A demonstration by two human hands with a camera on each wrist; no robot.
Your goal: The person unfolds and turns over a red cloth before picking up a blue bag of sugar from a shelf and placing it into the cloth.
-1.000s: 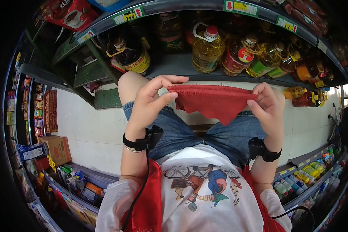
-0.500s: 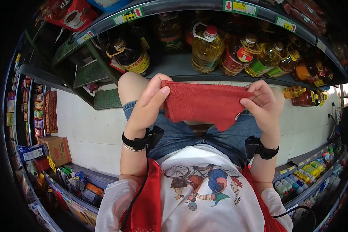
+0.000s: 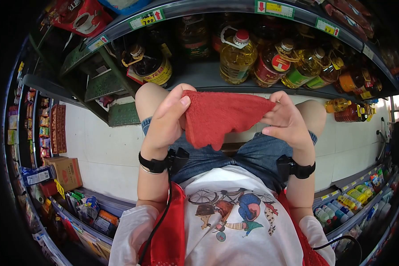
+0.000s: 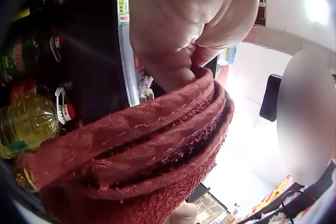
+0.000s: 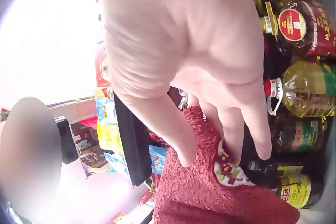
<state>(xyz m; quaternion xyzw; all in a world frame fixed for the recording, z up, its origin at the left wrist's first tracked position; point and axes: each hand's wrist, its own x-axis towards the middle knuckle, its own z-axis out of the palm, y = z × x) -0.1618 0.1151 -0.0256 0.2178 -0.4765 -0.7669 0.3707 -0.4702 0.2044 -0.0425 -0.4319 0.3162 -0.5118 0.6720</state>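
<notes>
A red terry cloth [image 3: 217, 117], folded in layers, hangs between the two hands above the person's lap. My left hand [image 3: 166, 116] pinches its left end, thumb in front and fingers behind. In the left wrist view, stacked folds of the cloth [image 4: 157, 140] run down from that grip. My right hand [image 3: 290, 119] is at the cloth's tapered right corner, fingers extended behind it and thumb held apart. A white patch with an embroidered red flower [image 5: 228, 172] shows on the cloth beside the right fingers in the right wrist view.
Ahead, a low shelf [image 3: 199, 77] holds several large oil bottles [image 3: 238, 60]. Green metal steps [image 3: 103, 84] stand at the left. A cardboard box [image 3: 65, 173] and shelves of packaged goods are behind on the left, with small bottles [image 3: 352, 199] on the right.
The cloth has turned to show its broad face and swung toward the left hand. My right hand has moved left, its thumb coming away from the cloth.
</notes>
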